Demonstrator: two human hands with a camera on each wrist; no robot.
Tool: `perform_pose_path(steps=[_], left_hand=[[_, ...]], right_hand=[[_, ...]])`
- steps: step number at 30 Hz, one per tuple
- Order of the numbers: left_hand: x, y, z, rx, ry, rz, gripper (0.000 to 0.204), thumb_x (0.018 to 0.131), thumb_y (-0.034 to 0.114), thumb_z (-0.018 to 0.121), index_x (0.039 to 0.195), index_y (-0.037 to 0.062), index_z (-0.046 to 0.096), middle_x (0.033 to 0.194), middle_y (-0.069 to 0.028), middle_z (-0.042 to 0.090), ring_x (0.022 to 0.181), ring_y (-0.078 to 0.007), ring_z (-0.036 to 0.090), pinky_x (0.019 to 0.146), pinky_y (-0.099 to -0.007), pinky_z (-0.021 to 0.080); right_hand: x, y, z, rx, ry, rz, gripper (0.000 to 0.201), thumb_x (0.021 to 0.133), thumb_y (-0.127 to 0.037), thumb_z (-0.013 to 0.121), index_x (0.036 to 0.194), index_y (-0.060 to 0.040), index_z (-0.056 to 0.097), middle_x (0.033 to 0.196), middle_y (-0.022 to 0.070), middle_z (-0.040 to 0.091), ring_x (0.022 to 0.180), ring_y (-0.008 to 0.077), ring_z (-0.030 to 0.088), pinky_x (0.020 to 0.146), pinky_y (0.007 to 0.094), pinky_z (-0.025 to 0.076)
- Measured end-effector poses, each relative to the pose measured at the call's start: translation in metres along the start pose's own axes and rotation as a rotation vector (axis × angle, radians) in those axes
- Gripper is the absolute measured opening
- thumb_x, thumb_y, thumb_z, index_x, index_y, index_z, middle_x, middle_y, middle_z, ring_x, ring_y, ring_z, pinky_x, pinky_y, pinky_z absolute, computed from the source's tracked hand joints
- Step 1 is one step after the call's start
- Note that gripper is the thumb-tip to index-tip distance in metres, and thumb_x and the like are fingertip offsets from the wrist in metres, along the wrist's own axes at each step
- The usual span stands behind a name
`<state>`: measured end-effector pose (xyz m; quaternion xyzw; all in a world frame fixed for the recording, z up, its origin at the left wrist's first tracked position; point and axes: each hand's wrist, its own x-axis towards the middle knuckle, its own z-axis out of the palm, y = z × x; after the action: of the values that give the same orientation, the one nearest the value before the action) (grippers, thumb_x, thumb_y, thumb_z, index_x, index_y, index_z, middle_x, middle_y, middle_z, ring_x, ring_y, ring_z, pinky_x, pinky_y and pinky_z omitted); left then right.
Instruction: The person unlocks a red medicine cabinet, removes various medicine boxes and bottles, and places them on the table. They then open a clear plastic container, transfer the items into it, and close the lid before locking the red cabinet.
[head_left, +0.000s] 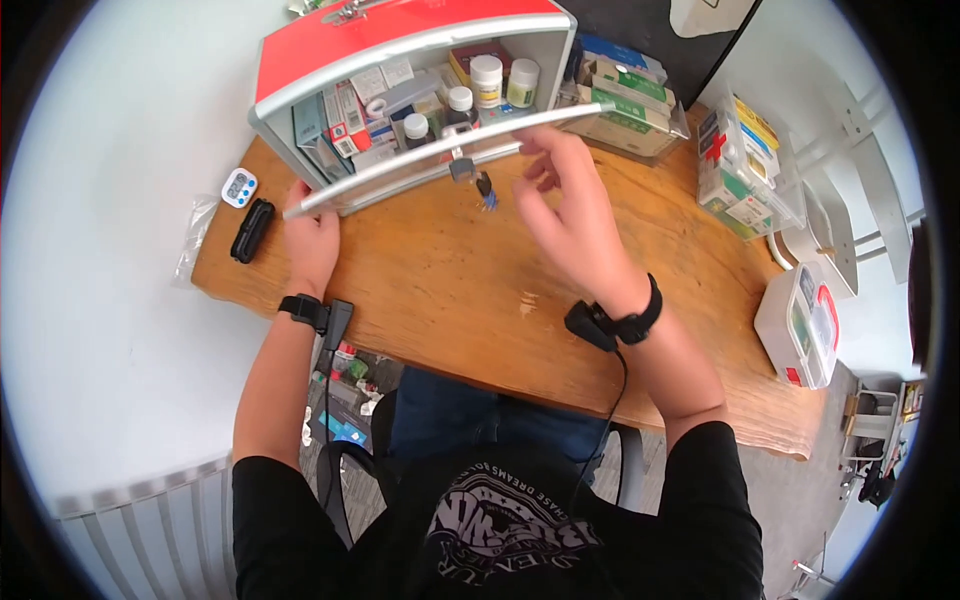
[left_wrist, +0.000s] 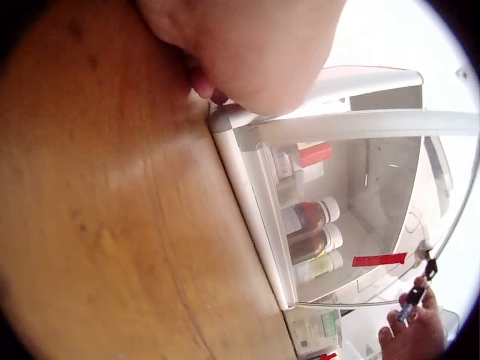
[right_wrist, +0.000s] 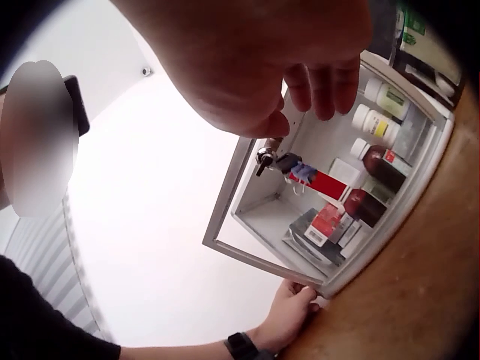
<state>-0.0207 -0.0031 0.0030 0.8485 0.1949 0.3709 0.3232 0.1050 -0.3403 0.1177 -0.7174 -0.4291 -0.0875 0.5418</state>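
Observation:
A red-topped medicine box [head_left: 415,35] stands at the back of the table, its clear framed door [head_left: 375,181] tilted outward. My left hand [head_left: 312,245] grips the box's lower left corner, fingers bent at the frame in the left wrist view. Keys [head_left: 487,190] hang from the lock [head_left: 461,168] on the door. Beside them, my right hand [head_left: 575,205] has loosely bent fingers, the fingertips right at the door's top edge and nothing held. Inside the box are a white bottle [head_left: 486,82], brown bottles with white caps [right_wrist: 384,166] and a red-and-white carton [head_left: 347,125].
A white timer [head_left: 239,188] and a black case [head_left: 253,231] lie left of the box. Green-and-white cartons [head_left: 625,105] stand behind at right. A clear bin [head_left: 740,185] with packages and a white lidded container [head_left: 800,325] line the table's right side.

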Motion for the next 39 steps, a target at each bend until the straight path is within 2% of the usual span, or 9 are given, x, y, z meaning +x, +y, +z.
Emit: perform_pose_path(steps=[1,2,5,11,14,20,25,29,39], left_hand=[[-0.001,0.003,-0.003,0.099,0.008,0.051,0.04,0.093,0.004,0.064,0.133,-0.0009,0.057,0.107,-0.0122,0.07,0.096,-0.0246,0.069,0.086,-0.0371,0.056],[0.002,0.001,-0.005,0.072,-0.094,-0.133,0.047,0.091,0.007,0.067,0.136,-0.0011,0.056,0.108,-0.0129,0.068,0.095,-0.0261,0.068,0.085,-0.0378,0.056],[0.001,0.017,-0.005,-0.095,-0.067,-0.033,0.053,0.088,0.007,0.068,0.139,-0.0004,0.055,0.111,-0.0121,0.067,0.095,-0.0236,0.067,0.084,-0.0366,0.056],[0.002,0.036,-0.008,-0.164,-0.092,-0.121,0.045,0.101,0.017,0.069,0.141,0.0017,0.056,0.119,-0.0097,0.067,0.098,-0.0186,0.065,0.084,-0.0343,0.055],[0.004,0.034,-0.006,-0.16,-0.087,-0.109,0.043,0.102,0.019,0.069,0.14,0.002,0.058,0.118,-0.0093,0.067,0.098,-0.0183,0.064,0.083,-0.0341,0.055],[0.0,0.028,-0.006,-0.113,-0.065,-0.133,0.038,0.103,0.02,0.069,0.135,0.0022,0.06,0.114,-0.0081,0.069,0.096,-0.0171,0.064,0.081,-0.0335,0.054],[0.001,0.023,-0.004,-0.089,-0.057,-0.1,0.031,0.103,0.021,0.069,0.127,0.0018,0.063,0.108,-0.0072,0.071,0.092,-0.0162,0.065,0.079,-0.032,0.053],[0.0,0.031,-0.004,-0.07,-0.031,-0.116,0.03,0.103,0.022,0.07,0.124,0.0019,0.064,0.107,-0.0068,0.071,0.091,-0.0159,0.064,0.078,-0.0317,0.053],[-0.002,0.031,-0.001,-0.098,-0.034,-0.123,0.028,0.104,0.024,0.07,0.119,0.0014,0.065,0.1,-0.0074,0.071,0.086,-0.0159,0.064,0.078,-0.0319,0.053]], right_hand=[[0.014,0.002,0.007,0.026,0.052,-0.002,0.046,0.092,-0.002,0.064,0.137,-0.0045,0.055,0.117,0.0141,0.06,0.096,0.0244,0.062,0.084,0.0367,0.054],[0.027,0.009,0.016,0.047,0.063,0.004,0.056,0.092,-0.003,0.064,0.146,-0.0062,0.05,0.12,0.0155,0.058,0.098,0.0241,0.061,0.085,0.0371,0.054],[0.057,0.032,0.047,0.136,0.108,0.07,0.067,0.092,-0.001,0.064,0.155,-0.0074,0.043,0.119,0.0168,0.057,0.095,0.0244,0.061,0.084,0.0366,0.054],[0.05,0.025,0.079,0.19,0.118,0.157,0.084,0.091,-0.005,0.068,0.165,-0.0055,0.029,0.123,0.0185,0.055,0.092,0.0231,0.06,0.084,0.0368,0.054],[0.06,0.019,0.081,0.209,0.25,0.077,0.073,0.092,-0.011,0.073,0.157,-0.0027,0.041,0.124,0.0178,0.056,0.095,0.0214,0.06,0.083,0.0357,0.054],[0.09,0.008,0.087,0.39,0.268,0.198,0.039,0.09,-0.027,0.083,0.111,0.0015,0.066,0.09,0.0088,0.068,0.079,0.0203,0.065,0.072,0.0359,0.055],[0.085,0.008,0.078,0.195,0.044,0.267,0.037,0.095,-0.031,0.078,0.084,0.0015,0.064,0.076,0.017,0.069,0.065,0.0308,0.067,0.064,0.0386,0.053],[0.086,0.009,0.085,0.289,0.114,0.185,0.029,0.097,-0.025,0.074,0.087,0.0002,0.064,0.08,0.0164,0.069,0.072,0.0341,0.068,0.064,0.041,0.053],[0.081,0.012,0.068,-0.211,0.264,-0.141,0.022,0.094,-0.017,0.073,0.112,-0.0065,0.067,0.104,0.0114,0.064,0.088,0.0371,0.066,0.076,0.047,0.053]])
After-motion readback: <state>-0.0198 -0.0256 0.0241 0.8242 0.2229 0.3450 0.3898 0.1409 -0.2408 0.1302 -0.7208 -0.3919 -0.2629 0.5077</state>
